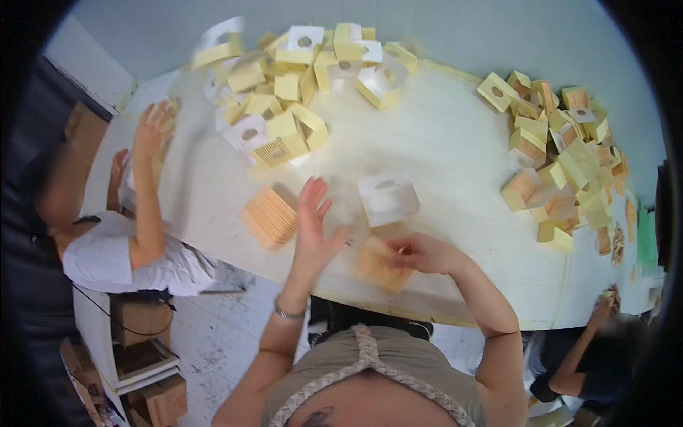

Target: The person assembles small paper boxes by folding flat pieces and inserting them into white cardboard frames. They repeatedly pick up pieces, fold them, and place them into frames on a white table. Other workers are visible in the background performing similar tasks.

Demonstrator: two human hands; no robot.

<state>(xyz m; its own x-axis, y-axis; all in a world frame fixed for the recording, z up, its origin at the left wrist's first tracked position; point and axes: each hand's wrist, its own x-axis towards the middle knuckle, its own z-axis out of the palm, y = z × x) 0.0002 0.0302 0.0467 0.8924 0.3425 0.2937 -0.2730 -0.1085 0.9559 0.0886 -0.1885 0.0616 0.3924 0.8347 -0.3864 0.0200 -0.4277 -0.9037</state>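
Observation:
My left hand (314, 222) is raised over the table with its fingers apart and nothing in it. Beside it on the left lies a neat stack of thin orange-tan pieces (270, 218), perhaps folded card. My right hand (429, 254) pinches a flat orange-tan piece (384, 269), smeared by motion, near the table's front edge. Just beyond that hand stands a small white and yellow box (388, 201) with a round hole in its white side. Neither hand touches this box.
A heap of yellow and white boxes (288, 87) covers the back of the table (448, 142). Another heap (562, 160), some boxes with orange inside, lies at the right. One co-worker (149, 238) works at the left, another (597, 356) at the lower right.

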